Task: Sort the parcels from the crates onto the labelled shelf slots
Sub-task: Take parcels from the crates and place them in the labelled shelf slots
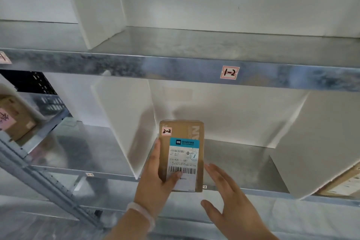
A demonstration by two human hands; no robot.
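Ok, parcel: tagged 2-2, held at front edge of lower shelf, right of a white divider.
Left hand: clasped round parcel, thumb laid on label.
Right hand: fingers straight, nothing held, just beside parcel.
Upper shelf tag: marked 1-2.

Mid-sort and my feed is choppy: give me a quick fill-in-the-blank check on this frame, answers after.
The left hand holds the parcel, whose red-edged sticker reads ____.
The right hand beside it holds ____.
The label on the upper shelf edge reads ____.
Missing words: 2-2; nothing; 1-2.
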